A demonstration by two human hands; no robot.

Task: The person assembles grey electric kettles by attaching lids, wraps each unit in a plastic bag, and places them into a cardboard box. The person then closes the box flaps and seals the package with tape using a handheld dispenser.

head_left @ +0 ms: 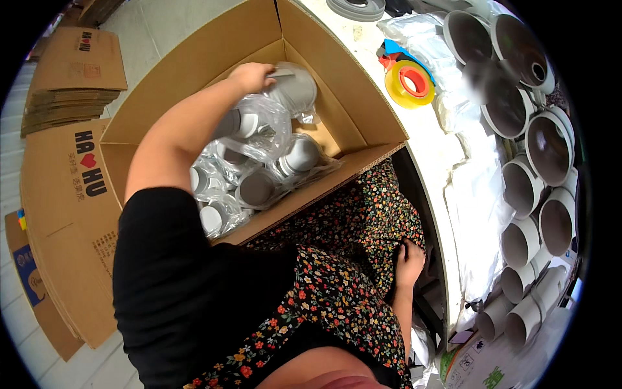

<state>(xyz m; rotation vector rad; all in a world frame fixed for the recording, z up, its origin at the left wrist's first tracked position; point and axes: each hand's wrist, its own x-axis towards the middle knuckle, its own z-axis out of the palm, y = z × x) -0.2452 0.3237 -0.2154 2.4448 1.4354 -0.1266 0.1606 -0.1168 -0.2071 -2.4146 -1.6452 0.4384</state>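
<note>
My left hand reaches over a large open cardboard box, its fingers closed on the edge of a grey cylindrical container wrapped in a clear plastic bag. This wrapped piece sits near the box's far corner, slightly blurred. Below it, several more grey containers in clear bags lie in the box, some with white round ends. My right hand rests low at my right side, fingers curled against the floral apron. Part of that hand is hidden in the fabric's folds.
Flat cardboard cartons and a stack of folded cartons stand on the left. A white table runs along the right. It bears a yellow tape roll, clear plastic bags and several grey tubes.
</note>
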